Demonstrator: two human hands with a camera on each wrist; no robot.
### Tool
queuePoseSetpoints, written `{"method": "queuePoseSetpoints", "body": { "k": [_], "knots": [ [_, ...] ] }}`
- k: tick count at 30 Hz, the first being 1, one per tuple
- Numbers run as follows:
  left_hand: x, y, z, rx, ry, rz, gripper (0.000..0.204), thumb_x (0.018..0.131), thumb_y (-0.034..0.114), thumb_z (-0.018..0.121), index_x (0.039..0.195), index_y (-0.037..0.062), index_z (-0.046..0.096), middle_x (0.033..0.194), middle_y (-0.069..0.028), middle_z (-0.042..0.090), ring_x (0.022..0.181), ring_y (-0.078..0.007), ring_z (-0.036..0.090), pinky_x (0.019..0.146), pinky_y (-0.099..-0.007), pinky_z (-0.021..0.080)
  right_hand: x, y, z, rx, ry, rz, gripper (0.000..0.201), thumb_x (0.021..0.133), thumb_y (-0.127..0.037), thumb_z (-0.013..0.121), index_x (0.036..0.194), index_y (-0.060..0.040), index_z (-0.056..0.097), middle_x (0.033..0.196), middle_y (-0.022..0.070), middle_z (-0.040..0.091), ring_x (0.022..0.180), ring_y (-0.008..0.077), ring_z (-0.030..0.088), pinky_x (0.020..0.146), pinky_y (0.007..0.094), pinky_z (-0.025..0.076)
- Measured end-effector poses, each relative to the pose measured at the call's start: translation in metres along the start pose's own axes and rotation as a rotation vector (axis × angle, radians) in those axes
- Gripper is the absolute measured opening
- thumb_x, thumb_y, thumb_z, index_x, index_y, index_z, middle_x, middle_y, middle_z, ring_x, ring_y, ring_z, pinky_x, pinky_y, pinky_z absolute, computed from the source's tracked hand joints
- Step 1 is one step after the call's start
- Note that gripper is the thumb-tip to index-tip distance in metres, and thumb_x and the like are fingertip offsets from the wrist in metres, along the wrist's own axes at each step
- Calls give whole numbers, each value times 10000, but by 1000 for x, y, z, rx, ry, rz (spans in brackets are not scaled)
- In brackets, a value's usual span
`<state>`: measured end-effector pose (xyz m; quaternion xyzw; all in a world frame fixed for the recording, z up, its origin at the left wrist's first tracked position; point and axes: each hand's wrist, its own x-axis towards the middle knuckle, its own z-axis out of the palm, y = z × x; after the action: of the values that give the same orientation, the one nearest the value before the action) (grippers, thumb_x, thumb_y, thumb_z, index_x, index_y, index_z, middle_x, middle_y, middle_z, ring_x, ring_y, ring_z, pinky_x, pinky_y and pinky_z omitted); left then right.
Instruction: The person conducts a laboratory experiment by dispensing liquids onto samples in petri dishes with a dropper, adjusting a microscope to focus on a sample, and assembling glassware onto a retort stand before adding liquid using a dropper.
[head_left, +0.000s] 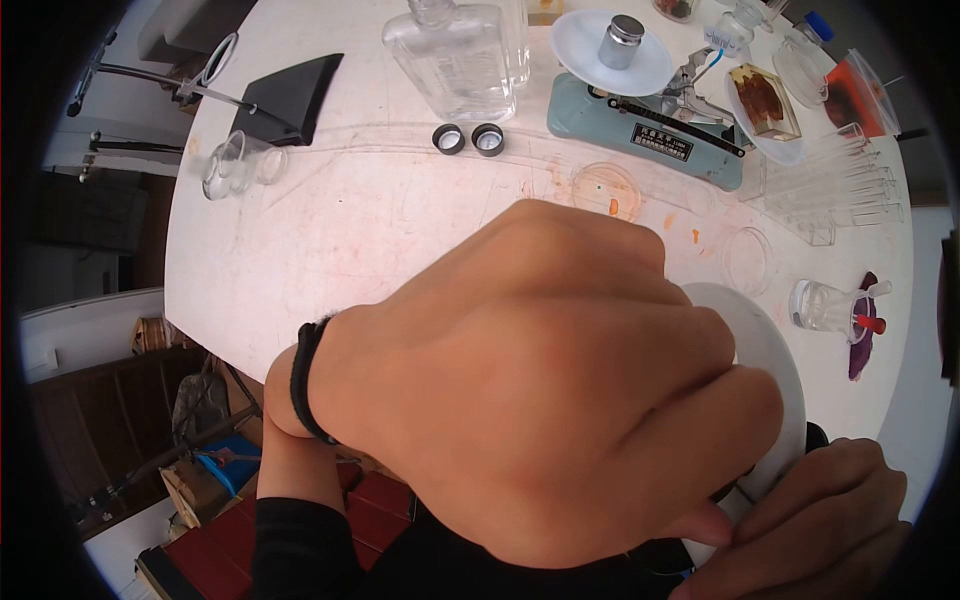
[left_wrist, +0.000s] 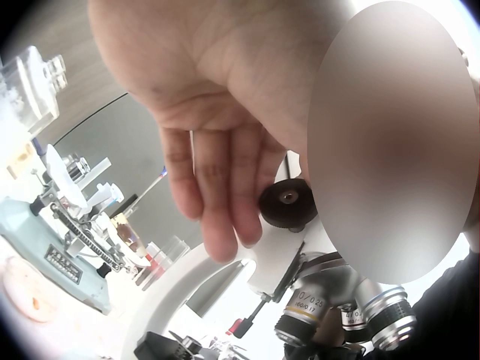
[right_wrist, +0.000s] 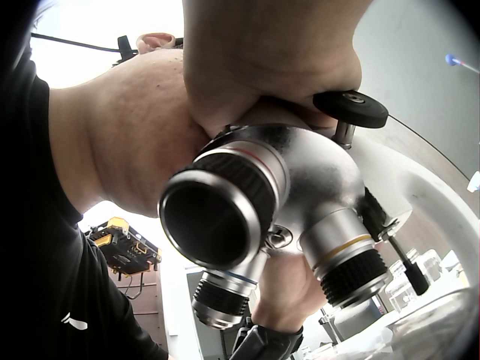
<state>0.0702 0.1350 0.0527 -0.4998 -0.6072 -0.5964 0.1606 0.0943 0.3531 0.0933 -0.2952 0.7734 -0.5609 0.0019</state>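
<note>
A white microscope (head_left: 785, 385) stands beneath both hands. My left hand (head_left: 560, 400) spans the middle of the head view, knuckles up. Its fingers (left_wrist: 214, 180) hang loosely extended beside the microscope's black knob (left_wrist: 289, 202) in the left wrist view. My right hand (head_left: 830, 515) is bent at the lower right, close to the left thumb. From below, that right hand (right_wrist: 270, 60) lies against the microscope's head, above the silver nosepiece (right_wrist: 315, 165); its fingertips are hidden and I cannot tell what they hold. Objective lenses (right_wrist: 349, 251) point downward from the nosepiece.
At the back stand a glass bottle (head_left: 455, 65), two black caps (head_left: 468, 139) and a balance (head_left: 650, 130) bearing a metal weight (head_left: 622, 40). Petri dishes (head_left: 747, 258), a test-tube rack (head_left: 825, 195) and a small beaker (head_left: 828, 305) are at the right. Glassware (head_left: 235, 165) lies left.
</note>
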Motion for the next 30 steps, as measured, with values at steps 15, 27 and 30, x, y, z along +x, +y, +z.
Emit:
{"method": "queuePoseSetpoints", "body": {
  "k": [15,27,30],
  "knots": [
    [2,-2,-6,-26,-11,100,519,690,420,816,750,-67,645,605,-126,612,440,-191,572,397,-272,441,-1,2,0,9,0,-11,352,889,-310,622,1009,-35,437,709,67,626,638,187,599,626,288,483],
    [0,4,-8,-22,-43,19,474,722,376,813,760,-65,641,620,-134,621,452,-194,589,404,-277,467,-2,4,1,17,-1,-18,368,888,-320,624,1020,-33,435,713,69,626,641,189,600,629,290,484],
    [1,8,5,-21,-51,-1,464,730,365,813,763,-64,640,624,-136,623,455,-195,593,406,-279,473,-2,5,1,19,-1,-21,372,888,-322,624,1023,-33,434,714,70,626,642,190,600,629,291,484]
  ]
}}
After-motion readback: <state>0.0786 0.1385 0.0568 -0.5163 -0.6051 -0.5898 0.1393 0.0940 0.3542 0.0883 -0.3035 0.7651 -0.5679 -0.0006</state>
